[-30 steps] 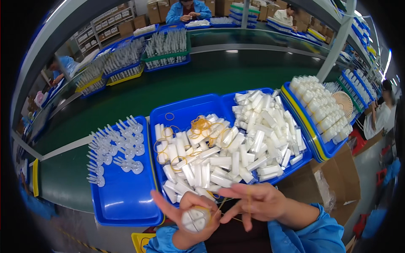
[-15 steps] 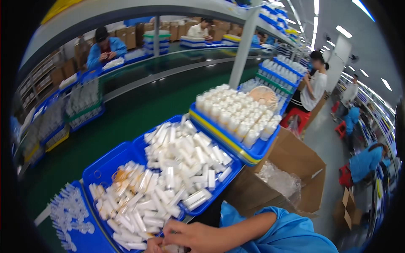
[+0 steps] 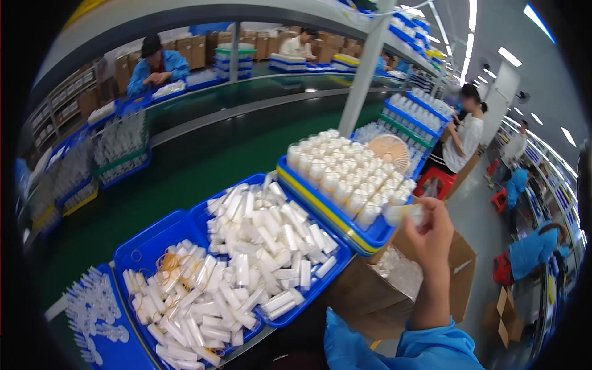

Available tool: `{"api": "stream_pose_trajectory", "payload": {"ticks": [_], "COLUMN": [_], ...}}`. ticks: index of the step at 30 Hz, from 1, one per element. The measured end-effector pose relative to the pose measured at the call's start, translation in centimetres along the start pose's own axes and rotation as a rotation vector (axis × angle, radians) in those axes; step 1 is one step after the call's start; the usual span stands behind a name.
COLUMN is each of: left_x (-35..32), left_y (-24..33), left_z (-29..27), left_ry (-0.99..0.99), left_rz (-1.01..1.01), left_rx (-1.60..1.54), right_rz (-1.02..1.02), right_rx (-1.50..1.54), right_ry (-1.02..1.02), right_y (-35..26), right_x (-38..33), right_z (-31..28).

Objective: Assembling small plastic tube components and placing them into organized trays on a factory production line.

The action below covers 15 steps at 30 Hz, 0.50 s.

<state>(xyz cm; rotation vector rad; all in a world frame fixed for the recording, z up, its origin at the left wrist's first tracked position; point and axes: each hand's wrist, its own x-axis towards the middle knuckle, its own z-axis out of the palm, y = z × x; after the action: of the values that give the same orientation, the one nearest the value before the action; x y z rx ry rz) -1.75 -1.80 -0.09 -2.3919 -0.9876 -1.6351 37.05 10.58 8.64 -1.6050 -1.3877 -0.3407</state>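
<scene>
Pinching a white cylindrical bundle (image 3: 402,215), the right hand (image 3: 434,231) hovers beside rows of apparently finished bundles (image 3: 342,172); loose packets (image 3: 262,231) lie unbundled; left hand unseen

At the right edge of the stacked trays (image 3: 330,217), I get the white bundle (image 3: 399,214) blurred, one end covered by the right hand (image 3: 433,231). The forearm (image 3: 430,296) hides part of the carton (image 3: 462,256); the lower edge crops the parts tray (image 3: 132,353).
</scene>
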Motion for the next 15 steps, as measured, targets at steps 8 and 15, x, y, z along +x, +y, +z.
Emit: {"api": "stream_pose_trajectory", "payload": {"ticks": [8,15], "left_x": [-1.4,-1.9], "left_y": [-2.4,-5.8], "left_z": [-10.6,-15.9], "left_ry": [-0.151,-0.255], "left_rz": [-0.253,-0.540], "left_rx": [0.639,0.776], "right_rz": [-0.073,-0.147], "right_rx": [-0.079,-0.119], "right_ry": [-0.167,-0.269], "right_y": [7.8,14.9], "right_x": [1.7,1.9], "right_z": [4.2,5.1]}}
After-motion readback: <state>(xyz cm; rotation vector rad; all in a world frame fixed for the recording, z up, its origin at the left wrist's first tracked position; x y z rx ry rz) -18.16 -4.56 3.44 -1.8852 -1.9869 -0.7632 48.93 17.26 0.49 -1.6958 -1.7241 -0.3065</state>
